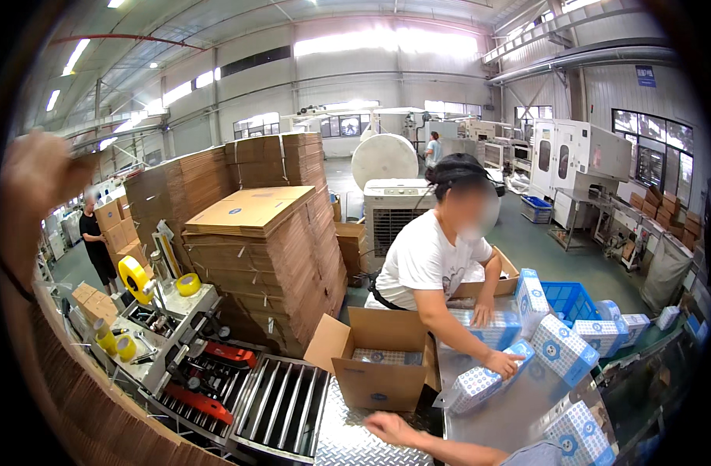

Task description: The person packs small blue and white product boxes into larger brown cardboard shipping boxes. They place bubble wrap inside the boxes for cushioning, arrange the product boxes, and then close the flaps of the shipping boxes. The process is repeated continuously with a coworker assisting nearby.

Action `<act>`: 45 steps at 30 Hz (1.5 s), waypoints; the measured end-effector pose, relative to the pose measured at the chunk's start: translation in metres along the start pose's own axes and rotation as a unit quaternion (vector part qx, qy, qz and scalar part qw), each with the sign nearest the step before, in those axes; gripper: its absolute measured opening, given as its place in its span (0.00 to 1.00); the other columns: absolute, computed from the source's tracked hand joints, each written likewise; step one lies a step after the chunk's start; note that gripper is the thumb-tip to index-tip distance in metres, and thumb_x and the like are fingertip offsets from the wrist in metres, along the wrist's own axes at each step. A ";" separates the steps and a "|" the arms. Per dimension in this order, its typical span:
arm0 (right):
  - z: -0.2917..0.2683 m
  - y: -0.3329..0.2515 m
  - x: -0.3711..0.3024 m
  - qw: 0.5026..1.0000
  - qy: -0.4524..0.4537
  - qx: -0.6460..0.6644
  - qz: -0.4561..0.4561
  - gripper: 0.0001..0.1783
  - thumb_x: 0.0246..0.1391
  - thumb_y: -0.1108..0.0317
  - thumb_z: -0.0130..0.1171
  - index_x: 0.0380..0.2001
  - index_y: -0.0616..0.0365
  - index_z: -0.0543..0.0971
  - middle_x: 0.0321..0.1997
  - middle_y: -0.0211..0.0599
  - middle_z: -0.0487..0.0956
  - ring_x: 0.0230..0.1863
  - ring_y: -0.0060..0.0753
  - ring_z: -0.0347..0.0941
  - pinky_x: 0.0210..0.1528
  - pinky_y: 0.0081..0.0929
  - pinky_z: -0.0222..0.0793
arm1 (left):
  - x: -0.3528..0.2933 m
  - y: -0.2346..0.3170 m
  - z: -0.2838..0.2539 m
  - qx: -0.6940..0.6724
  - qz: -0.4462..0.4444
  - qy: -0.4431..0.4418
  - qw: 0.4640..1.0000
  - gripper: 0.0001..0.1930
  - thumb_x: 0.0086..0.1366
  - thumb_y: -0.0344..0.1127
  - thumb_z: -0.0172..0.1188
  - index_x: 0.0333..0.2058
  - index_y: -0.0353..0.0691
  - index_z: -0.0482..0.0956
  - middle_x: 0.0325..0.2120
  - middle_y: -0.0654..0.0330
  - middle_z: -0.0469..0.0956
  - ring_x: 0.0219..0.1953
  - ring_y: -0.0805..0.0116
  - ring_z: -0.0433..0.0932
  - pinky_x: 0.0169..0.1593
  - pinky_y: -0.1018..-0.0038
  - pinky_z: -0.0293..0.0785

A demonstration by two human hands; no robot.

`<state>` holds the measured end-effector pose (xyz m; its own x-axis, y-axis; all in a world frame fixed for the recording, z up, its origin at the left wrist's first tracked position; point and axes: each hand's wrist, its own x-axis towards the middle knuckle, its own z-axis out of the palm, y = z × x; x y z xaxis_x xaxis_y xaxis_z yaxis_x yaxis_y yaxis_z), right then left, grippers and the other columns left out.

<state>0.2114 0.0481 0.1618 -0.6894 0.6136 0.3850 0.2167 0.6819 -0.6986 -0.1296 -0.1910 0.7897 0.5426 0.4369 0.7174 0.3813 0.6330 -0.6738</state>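
Observation:
My right hand (392,429) reaches in from the lower right, its fingers loosely apart and holding nothing that I can see. It hovers just in front of an open cardboard box (377,386) on a diamond-plate metal surface (347,419). Inside the box lies a blue-and-white patterned pack (382,356). Raised close to the camera at the far left is my left hand (41,171), too blurred to show its fingers. To the right, several similar packs (559,349) lie on a metal table (479,423). A co-worker's hand (504,363) touches one pack (476,388).
A roller conveyor (281,404) with a red-armed taping machine (208,380) adjoins the box on the left. Yellow tape rolls (135,279) sit above it. Tall stacks of flattened cartons (262,268) stand behind. The co-worker (441,256) leans over the table, near a blue crate (569,300).

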 end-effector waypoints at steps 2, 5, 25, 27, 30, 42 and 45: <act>-0.038 -0.058 0.045 0.993 0.089 0.055 0.048 0.16 0.58 0.64 0.63 0.48 0.60 0.80 0.46 0.45 0.81 0.47 0.39 0.79 0.50 0.31 0.75 | 0.041 0.095 -0.011 -0.112 0.061 0.089 0.988 0.12 0.64 0.43 0.56 0.22 0.49 0.76 0.21 0.64 0.79 0.27 0.68 0.80 0.33 0.70 0.75; -0.057 -0.132 0.090 0.969 0.139 0.205 0.015 0.29 0.56 0.62 0.67 0.58 0.60 0.73 0.58 0.43 0.76 0.59 0.35 0.73 0.61 0.32 0.69 | 0.075 0.167 -0.056 -0.202 0.157 0.121 0.959 0.16 0.63 0.39 0.56 0.16 0.49 0.72 0.16 0.66 0.77 0.23 0.73 0.79 0.29 0.73 0.73; -0.110 -0.088 0.005 0.944 0.104 -0.277 0.149 0.15 0.55 0.54 0.64 0.32 0.52 0.76 0.22 0.43 0.79 0.26 0.52 0.78 0.26 0.45 0.71 | -0.241 0.532 0.066 -0.564 -0.537 -0.270 0.566 0.59 0.45 0.51 0.79 0.66 0.26 0.52 0.64 0.36 0.57 0.67 0.40 0.55 0.69 0.52 0.52; -0.083 -0.087 0.014 0.929 0.065 -0.327 0.159 0.16 0.57 0.51 0.61 0.32 0.51 0.75 0.20 0.42 0.78 0.26 0.53 0.78 0.27 0.46 0.72 | -0.254 0.573 0.038 -0.646 -0.627 -0.325 0.290 0.69 0.43 0.55 0.79 0.69 0.25 0.40 0.69 0.35 0.47 0.72 0.44 0.47 0.73 0.59 0.44; -0.085 -0.097 0.030 0.933 0.019 -0.265 0.242 0.22 0.63 0.46 0.50 0.34 0.52 0.81 0.27 0.49 0.82 0.31 0.58 0.80 0.35 0.51 0.75 | -0.255 0.599 0.024 -0.644 -0.657 -0.351 0.175 0.69 0.46 0.53 0.79 0.70 0.26 0.35 0.70 0.39 0.45 0.72 0.50 0.49 0.72 0.64 0.48; -0.179 -0.063 -0.011 0.925 -0.121 -0.256 0.254 0.18 0.57 0.56 0.61 0.31 0.63 0.82 0.32 0.57 0.81 0.37 0.64 0.78 0.41 0.48 0.75 | -0.282 0.501 0.026 -0.806 -0.423 -0.413 -0.023 0.55 0.46 0.16 0.53 0.71 0.42 0.33 0.62 0.47 0.59 0.61 0.61 0.66 0.54 0.71 0.72; -0.175 -0.104 -0.014 0.842 -0.121 -0.322 0.415 0.24 0.60 0.51 0.54 0.32 0.65 0.83 0.31 0.58 0.81 0.37 0.64 0.79 0.42 0.46 0.77 | -0.300 0.485 0.007 -0.868 -0.142 -0.455 0.139 0.54 0.50 0.23 0.57 0.72 0.40 0.33 0.70 0.41 0.45 0.69 0.49 0.54 0.62 0.63 0.65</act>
<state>0.3189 0.0383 0.3347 -0.2192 0.9393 -0.2641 0.9698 0.1801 -0.1645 -0.1125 -0.0109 0.2486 0.3039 0.9515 -0.0476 0.3244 -0.0564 0.9442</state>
